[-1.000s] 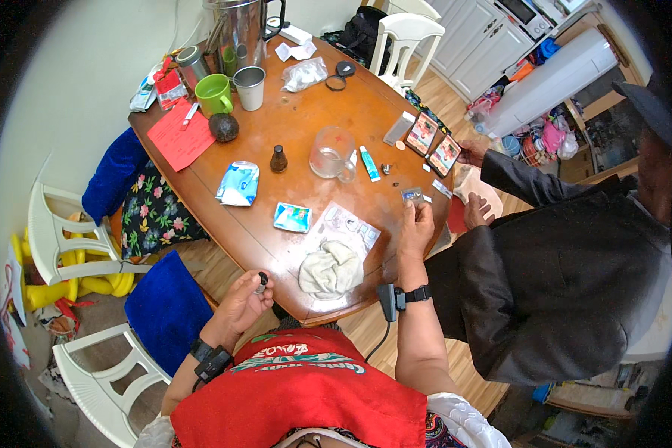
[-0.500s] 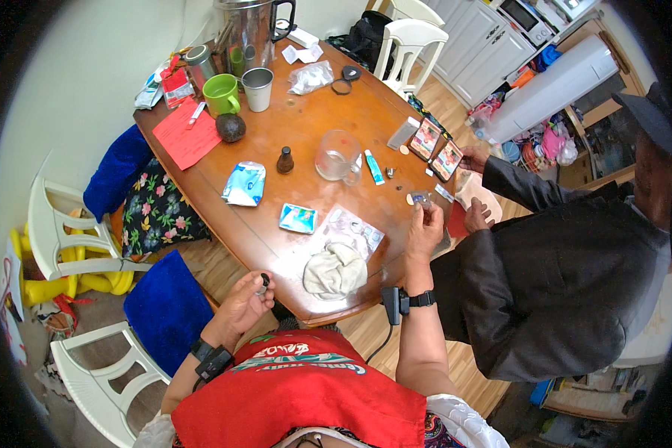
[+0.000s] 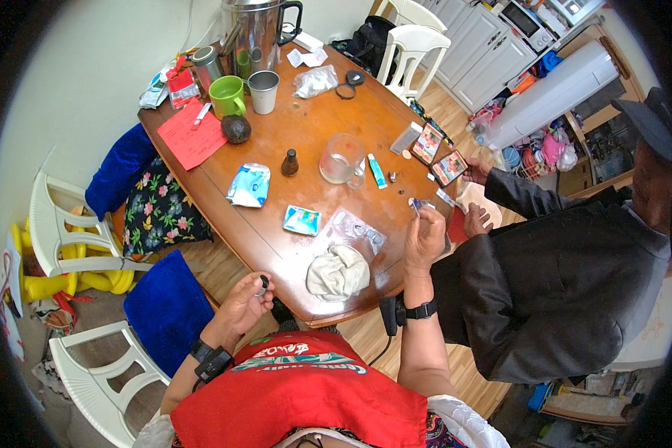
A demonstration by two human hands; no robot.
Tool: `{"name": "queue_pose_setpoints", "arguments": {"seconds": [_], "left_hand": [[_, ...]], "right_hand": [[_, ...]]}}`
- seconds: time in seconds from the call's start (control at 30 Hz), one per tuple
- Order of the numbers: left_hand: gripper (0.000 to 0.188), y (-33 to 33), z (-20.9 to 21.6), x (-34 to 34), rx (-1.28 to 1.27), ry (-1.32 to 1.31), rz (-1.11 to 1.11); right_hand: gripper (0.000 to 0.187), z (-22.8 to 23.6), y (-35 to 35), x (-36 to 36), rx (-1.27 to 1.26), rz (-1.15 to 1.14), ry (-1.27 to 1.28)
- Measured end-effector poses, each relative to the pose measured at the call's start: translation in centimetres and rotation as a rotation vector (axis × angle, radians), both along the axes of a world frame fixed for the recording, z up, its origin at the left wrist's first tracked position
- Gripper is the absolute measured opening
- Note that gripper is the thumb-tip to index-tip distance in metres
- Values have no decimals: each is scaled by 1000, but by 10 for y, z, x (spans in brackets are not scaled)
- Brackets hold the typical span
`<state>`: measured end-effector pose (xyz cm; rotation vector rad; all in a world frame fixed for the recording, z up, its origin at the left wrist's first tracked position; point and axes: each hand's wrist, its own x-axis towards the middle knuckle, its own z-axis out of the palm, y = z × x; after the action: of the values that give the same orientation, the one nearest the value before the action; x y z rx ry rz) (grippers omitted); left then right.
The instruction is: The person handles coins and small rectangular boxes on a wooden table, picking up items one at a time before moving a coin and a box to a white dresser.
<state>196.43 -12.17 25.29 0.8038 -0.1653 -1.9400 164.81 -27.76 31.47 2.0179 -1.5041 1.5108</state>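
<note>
My left hand [image 3: 244, 302], near the table's front edge, is closed on a small round object with a black top and silvery side [image 3: 262, 284]. Its exact kind I cannot make out. Over the right part of the table, my right hand [image 3: 425, 237] pinches a small, thin, clear plastic piece [image 3: 420, 203] between its fingertips. Between the hands lie a crumpled off-white cloth [image 3: 337, 273] and a flat clear plastic package [image 3: 358, 230] partly under it. A blue and white packet [image 3: 302, 220] is just beyond the cloth.
Farther back stand a glass mug [image 3: 341, 159], a small dark bottle [image 3: 290, 163], a green mug [image 3: 227, 97] and a metal cup [image 3: 263, 92]. At the right, another person [image 3: 552, 291] has a hand at an open folding case [image 3: 449, 168]. White chairs [image 3: 101, 373] flank the table.
The view has shifted slightly, so the table sits a little farther right. My right hand has turned a little with the plastic piece. My left hand keeps its hold.
</note>
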Motion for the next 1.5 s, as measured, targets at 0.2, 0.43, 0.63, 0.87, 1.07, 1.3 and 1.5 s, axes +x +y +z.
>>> {"name": "queue_pose_setpoints", "arguments": {"seconds": [0.2, 0.43, 0.63, 0.87, 1.07, 1.3, 1.5], "left_hand": [[21, 0, 4, -3, 0, 11, -5], [20, 0, 6, -7, 8, 12, -10], [20, -8, 16, -17, -18, 84, -77], [29, -46, 47, -40, -202, 77, -186], [25, -74, 72, -66, -223, 73, -184], [16, -85, 70, -90, -116, -211, -62], [19, -85, 68, -95, -89, -372, -13]], "right_hand": [[11, 8, 11, 16, 345, 227, -709], [11, 29, 24, 31, 465, 546, -1231], [12, 28, 32, 40, 527, 601, -1312], [12, 25, 41, 58, 659, 661, -1295], [11, 21, 49, 72, 752, 661, -1203], [13, -2, 58, 83, 694, 592, -894], [13, -5, 60, 88, 541, 445, -381]]}}
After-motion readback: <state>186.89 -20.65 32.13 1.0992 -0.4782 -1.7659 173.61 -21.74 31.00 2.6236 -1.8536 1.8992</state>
